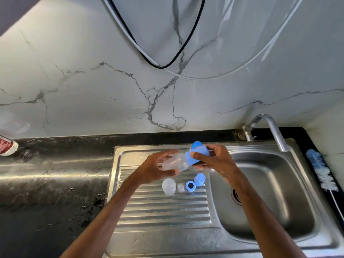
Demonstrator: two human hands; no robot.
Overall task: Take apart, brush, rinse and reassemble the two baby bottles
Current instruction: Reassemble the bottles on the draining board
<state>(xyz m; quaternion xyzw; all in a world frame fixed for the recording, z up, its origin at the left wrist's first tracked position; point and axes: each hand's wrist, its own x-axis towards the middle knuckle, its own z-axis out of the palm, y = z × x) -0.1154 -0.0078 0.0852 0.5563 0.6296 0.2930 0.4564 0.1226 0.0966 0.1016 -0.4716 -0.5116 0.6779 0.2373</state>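
Now, head view: both arms reach in from the bottom edge to just above centre frame, over the steel drainboard (160,211).
Baby bottle (177,163): clear body, held up off the drainboard and tilted, base to the left, blue end up to the right.
Left hand (158,167): fingers and thumb curled round the clear body, clamped on it.
Right hand (216,161): thumb on top, fingers beneath, pinching the blue collar (198,155) at the bottle's upper end.
Blue round piece (197,144): peeks out just behind the right hand's fingers; part of the bottle or not, can't tell.
Loose parts: a row on the drainboard just below the hands, with a clear rounded piece (169,186), small clear teat (181,187), blue ring (190,186) and blue cap (199,179), the last two touching.
Sink basin (270,192): right of centre, tap (273,131) arching over its far edge.
Bottle brush (322,172): lying at the right edge, beside the basin.
Left edge: red-labelled container (6,145) on the dark counter (46,174).
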